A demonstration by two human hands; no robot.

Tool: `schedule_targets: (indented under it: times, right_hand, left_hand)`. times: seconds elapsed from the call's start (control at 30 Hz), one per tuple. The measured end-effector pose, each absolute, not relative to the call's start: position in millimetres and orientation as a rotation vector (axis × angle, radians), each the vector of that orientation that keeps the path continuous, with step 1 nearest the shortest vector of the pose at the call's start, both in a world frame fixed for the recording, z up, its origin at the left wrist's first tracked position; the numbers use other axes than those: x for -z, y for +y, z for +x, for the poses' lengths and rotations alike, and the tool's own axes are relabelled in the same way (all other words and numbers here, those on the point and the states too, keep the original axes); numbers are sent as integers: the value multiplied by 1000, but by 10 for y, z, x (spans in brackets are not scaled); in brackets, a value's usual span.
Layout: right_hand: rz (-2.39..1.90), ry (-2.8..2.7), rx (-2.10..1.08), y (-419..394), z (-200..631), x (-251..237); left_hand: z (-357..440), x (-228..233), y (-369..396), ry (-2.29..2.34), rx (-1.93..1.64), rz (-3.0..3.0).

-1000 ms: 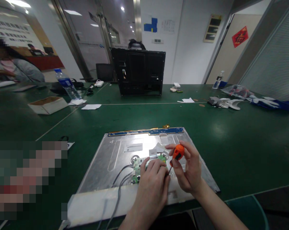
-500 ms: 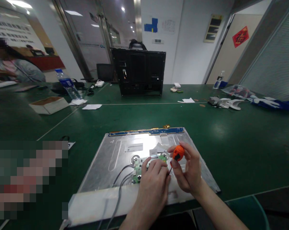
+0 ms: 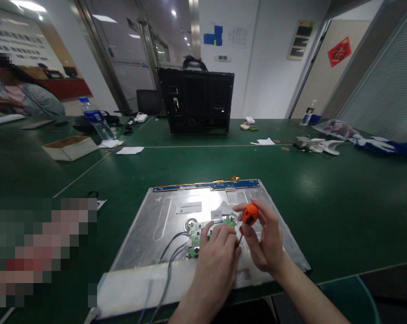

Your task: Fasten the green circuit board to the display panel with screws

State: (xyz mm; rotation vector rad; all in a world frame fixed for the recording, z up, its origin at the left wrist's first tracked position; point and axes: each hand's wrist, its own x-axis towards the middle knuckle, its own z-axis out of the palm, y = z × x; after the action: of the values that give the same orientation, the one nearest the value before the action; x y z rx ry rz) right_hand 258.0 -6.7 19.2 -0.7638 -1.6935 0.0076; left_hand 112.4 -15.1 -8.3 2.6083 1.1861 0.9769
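Note:
A silver metal display panel (image 3: 163, 225) lies flat on the green table in front of me, with a blue strip along its far edge. A small green circuit board (image 3: 195, 238) sits on its middle, with grey cables (image 3: 167, 265) running toward me. My right hand (image 3: 264, 240) grips a screwdriver with an orange handle (image 3: 250, 214), its tip pointing down at the board's right end. My left hand (image 3: 215, 261) rests on the circuit board, fingers pressing it down and covering much of it.
A black monitor housing (image 3: 196, 101) stands upright at the far side. A water bottle (image 3: 95, 119) and a cardboard box (image 3: 70, 147) sit far left. White parts and blue gloves (image 3: 382, 145) lie far right. A person sits at the far left.
Almost nothing differs: my right hand's fingers shift slightly around the orange handle, and the left hand stays on the board.

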Motion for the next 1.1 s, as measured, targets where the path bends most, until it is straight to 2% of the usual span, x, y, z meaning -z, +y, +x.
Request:
schedule_targets:
  times: [0.37, 1.1]
  right_hand:
    - [-870, -1732, -54, -85, 2589, -175]
    - [-891, -1645, 257, -33, 2583, -333]
  left_hand:
    - [1118, 108, -158, 1229, -939, 2646]
    - [1110, 72, -148, 1190, -973, 2604]
